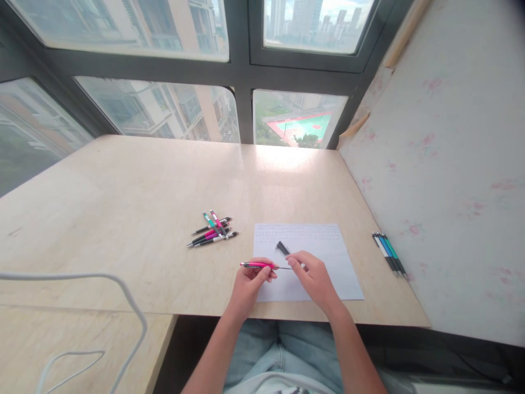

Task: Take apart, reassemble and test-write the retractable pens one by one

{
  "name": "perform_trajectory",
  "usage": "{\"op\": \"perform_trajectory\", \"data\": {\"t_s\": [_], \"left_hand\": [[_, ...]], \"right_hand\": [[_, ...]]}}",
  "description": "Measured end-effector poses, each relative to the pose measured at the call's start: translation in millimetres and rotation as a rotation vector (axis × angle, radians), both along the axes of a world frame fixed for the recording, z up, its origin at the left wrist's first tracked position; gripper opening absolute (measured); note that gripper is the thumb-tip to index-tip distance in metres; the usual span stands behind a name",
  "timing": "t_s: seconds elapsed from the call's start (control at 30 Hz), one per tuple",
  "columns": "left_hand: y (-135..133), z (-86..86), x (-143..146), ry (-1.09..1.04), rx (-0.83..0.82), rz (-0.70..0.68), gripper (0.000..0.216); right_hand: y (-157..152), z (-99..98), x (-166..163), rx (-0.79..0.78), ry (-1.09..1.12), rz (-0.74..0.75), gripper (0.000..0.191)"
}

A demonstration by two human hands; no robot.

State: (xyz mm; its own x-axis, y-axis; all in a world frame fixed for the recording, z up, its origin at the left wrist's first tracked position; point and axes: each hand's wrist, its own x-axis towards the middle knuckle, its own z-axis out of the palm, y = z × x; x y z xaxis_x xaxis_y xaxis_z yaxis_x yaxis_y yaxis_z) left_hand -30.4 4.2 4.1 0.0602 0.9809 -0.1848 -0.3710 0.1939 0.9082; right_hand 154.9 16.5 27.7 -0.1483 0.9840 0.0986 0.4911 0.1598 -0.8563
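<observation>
A bright pink pen barrel (255, 265) lies level in my left hand (248, 282), closed around it above the sheet's left edge. From its right end a thin dark refill (284, 268) sticks out. The refill's far end meets the fingers of my right hand (314, 276), which are closed in a pinch. Just beyond these fingers are short black pieces (282, 248), like pen grips; whether they lie on the paper or touch my right hand, I cannot tell. Under both hands is a white paper sheet (344, 284) with lines of faint writing at its top.
Left of the paper lies a loose pile of several pens (211, 234), black, pink, purple and green. Several more pens (389, 254) lie side by side near the patterned wall (451, 191). A white cable (127, 295) loops over the left front, and windows stand behind the wooden desk (123, 208).
</observation>
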Motion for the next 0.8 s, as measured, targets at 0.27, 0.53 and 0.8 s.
{"op": "perform_trajectory", "data": {"t_s": [0.27,0.53,0.8], "left_hand": [[0.6,-2.3,-1.2,0.003,-0.011,-0.012,0.019],[1.8,-2.4,-1.8,-0.157,-0.091,0.079,0.021],[1.7,-3.0,-1.8,-0.143,-0.091,0.073,0.023]], "right_hand": [[-4.7,4.8,4.5,0.053,-0.125,0.138,0.015],[-8.3,-8.0,49.5,-0.037,-0.240,-0.042,0.015],[8.1,-29.5,18.8,-0.051,-0.396,-0.287,0.017]]}}
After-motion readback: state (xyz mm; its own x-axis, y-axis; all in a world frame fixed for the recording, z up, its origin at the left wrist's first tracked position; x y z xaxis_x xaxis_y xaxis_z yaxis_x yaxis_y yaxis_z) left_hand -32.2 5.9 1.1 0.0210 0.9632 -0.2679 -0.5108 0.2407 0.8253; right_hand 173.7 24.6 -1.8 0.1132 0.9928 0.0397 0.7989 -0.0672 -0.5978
